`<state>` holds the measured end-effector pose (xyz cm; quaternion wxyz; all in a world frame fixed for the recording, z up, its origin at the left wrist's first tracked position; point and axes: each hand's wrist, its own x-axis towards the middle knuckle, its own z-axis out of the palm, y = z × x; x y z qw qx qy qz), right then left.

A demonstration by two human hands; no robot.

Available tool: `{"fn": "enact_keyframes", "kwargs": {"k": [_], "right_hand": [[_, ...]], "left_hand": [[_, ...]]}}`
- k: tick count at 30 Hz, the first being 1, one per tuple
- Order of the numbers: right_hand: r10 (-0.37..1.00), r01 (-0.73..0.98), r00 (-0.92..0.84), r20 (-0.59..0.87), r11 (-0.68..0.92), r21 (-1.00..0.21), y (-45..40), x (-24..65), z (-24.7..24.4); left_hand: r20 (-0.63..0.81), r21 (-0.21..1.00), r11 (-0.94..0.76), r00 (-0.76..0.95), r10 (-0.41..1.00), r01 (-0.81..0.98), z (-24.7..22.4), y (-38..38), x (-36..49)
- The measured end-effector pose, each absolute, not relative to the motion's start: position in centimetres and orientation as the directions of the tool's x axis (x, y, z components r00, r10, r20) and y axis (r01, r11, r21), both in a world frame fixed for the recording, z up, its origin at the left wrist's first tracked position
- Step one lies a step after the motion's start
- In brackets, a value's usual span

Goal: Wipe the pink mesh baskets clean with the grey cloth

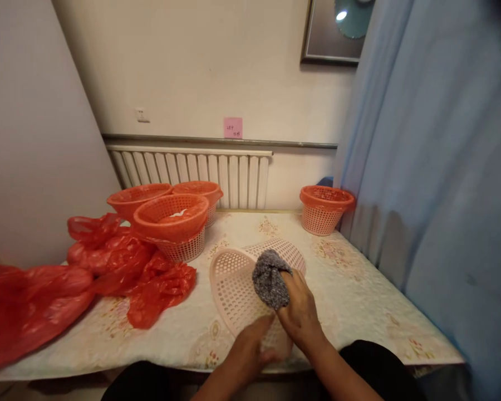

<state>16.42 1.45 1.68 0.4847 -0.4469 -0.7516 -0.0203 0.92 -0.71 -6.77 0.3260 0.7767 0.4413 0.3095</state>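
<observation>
A pale pink perforated plastic basket (234,284) lies tipped on its side on the table, its wide mouth facing left and toward me. My right hand (301,314) grips a bunched dark grey cloth (271,278), which is over the basket and covers part of it. At the basket's near edge, my left hand (250,348) has its fingers and thumb around the rim, slightly blurred. Part of the rim is hidden behind both hands.
Several baskets lined with red bags, one of them the front basket (179,248), stand at the back left; another lined basket (323,217) is at the back right. Crumpled red plastic bags (121,262) spread along the left. A blue curtain (434,167) borders the right side.
</observation>
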Motion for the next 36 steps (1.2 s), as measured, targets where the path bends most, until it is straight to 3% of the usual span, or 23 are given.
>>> {"fn": "enact_keyframes", "kwargs": {"k": [2,4,7,9,10,13,17,19,22,24,26,32,36], "right_hand": [[0.653,0.614,-0.144,0.743,0.648,-0.450,1.9,17.9,1.3],[0.680,0.522,-0.142,0.720,0.669,-0.529,2.8,19.6,0.8],[0.773,0.445,-0.048,0.632,0.583,-0.680,4.5,21.8,-0.5],[0.821,0.438,0.035,0.570,0.501,-0.747,5.5,23.1,-1.4],[0.835,0.444,0.059,0.548,0.469,-0.764,5.9,23.8,-1.8],[0.855,0.432,0.223,0.467,0.343,-0.834,6.7,25.4,-2.3],[0.723,0.341,0.563,0.400,0.237,-0.910,6.0,25.6,0.1],[0.687,0.433,0.490,0.536,0.342,-0.834,4.9,24.1,2.3],[0.588,0.604,-0.007,0.809,0.647,-0.465,3.1,20.4,5.2],[0.523,0.639,-0.322,0.789,0.735,-0.226,2.1,17.9,6.5],[0.507,0.639,-0.497,0.704,0.763,-0.098,1.4,16.0,7.2],[0.496,0.643,-0.558,0.665,0.766,-0.031,1.3,13.7,7.9],[0.486,0.699,-0.618,0.618,0.699,0.151,2.6,13.1,7.9]], "left_hand": [[0.394,0.714,-0.440,0.206,0.896,0.544,-5.9,-0.1,-1.0],[0.622,0.588,-0.455,-0.015,0.783,0.669,-4.4,0.7,-3.2],[0.786,0.407,-0.365,-0.116,0.608,0.837,-1.4,2.4,-6.3],[0.730,0.356,-0.308,-0.056,0.682,0.882,0.1,3.6,-7.8],[0.647,0.324,-0.333,0.049,0.761,0.885,0.6,4.1,-8.4],[0.538,0.300,-0.416,0.208,0.817,0.858,1.1,5.2,-9.1],[0.509,0.315,-0.416,0.218,0.833,0.853,0.9,5.1,-7.9],[0.482,0.306,-0.381,0.203,0.852,0.872,1.2,4.7,-6.7],[0.451,0.266,-0.320,0.176,0.875,0.909,2.3,4.2,-4.9],[0.435,0.291,-0.291,0.145,0.889,0.911,2.9,3.9,-4.1],[0.412,0.363,-0.272,0.108,0.905,0.891,3.2,3.6,-3.7],[0.379,0.499,-0.257,0.058,0.923,0.828,2.2,3.9,-4.2],[0.367,0.521,-0.234,0.032,0.930,0.821,1.4,4.5,-4.1]]}}
